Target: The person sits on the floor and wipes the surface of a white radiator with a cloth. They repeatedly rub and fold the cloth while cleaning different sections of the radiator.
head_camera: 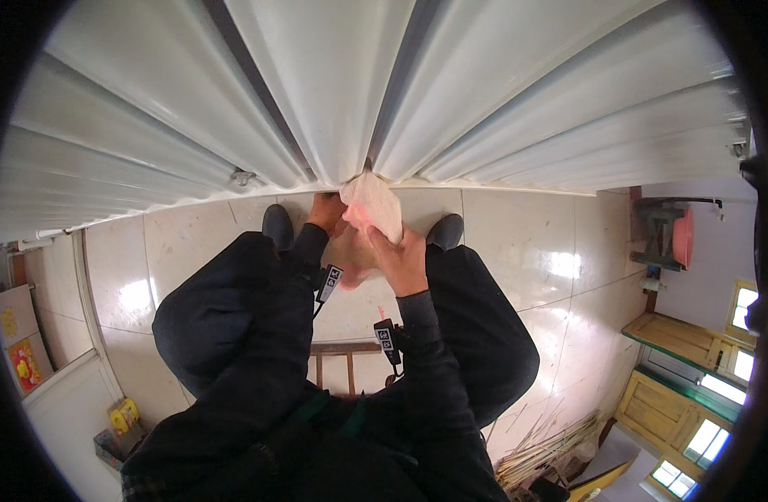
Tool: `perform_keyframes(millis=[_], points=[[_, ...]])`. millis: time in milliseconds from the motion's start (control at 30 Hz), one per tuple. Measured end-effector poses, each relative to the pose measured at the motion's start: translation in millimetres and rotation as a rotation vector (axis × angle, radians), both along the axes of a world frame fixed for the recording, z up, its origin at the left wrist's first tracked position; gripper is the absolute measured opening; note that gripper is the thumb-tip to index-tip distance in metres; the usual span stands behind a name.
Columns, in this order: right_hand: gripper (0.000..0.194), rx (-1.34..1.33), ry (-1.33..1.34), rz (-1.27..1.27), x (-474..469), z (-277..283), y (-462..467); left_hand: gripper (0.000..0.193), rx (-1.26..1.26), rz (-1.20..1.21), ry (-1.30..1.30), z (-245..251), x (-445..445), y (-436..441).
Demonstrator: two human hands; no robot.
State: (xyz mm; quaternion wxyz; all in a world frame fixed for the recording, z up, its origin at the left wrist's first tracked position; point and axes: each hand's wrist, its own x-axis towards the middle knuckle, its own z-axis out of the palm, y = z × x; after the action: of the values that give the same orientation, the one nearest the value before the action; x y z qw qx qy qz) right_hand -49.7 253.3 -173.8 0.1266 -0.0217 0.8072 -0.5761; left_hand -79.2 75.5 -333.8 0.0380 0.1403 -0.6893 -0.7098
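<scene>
A pale cloth with a pink and yellow pattern (379,204) is bunched against the lower edge of a white ribbed radiator (333,94). My right hand (401,257) grips the cloth's right side, thumb on top. At the cloth's left side is my left hand (326,212), its fingers partly hidden under the radiator's edge and behind the cloth; whether it grips the cloth cannot be told. More of the cloth hangs down between my hands, above the tiled floor.
My shoes stand on the glossy floor tiles (515,251) on either side. Beneath me is a wooden stool (345,349). Thin sticks (547,448) lie at the lower right, and a pink basin (683,237) is at the far right. A white door (70,408) is at the left.
</scene>
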Motion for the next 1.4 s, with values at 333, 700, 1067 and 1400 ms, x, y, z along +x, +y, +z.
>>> perform_keyframes(millis=[333, 700, 1067, 1400], points=[[0.046, 0.103, 0.093, -0.116, -23, 24, -17, 0.042, -0.390, -0.108, -0.232, -9, -1, -12], [0.057, 0.175, -0.088, 0.152, -48, 12, -14, 0.042, 0.062, -0.085, -0.025, 4, -9, -16], [0.037, 0.246, 0.312, 0.116, -25, -16, -21, 0.038, -0.771, -0.095, 0.227, 35, 23, 30], [0.039, 0.316, 0.292, 0.082, 3, -21, -11, 0.030, -0.274, 0.021, -0.093, 60, 12, 18]])
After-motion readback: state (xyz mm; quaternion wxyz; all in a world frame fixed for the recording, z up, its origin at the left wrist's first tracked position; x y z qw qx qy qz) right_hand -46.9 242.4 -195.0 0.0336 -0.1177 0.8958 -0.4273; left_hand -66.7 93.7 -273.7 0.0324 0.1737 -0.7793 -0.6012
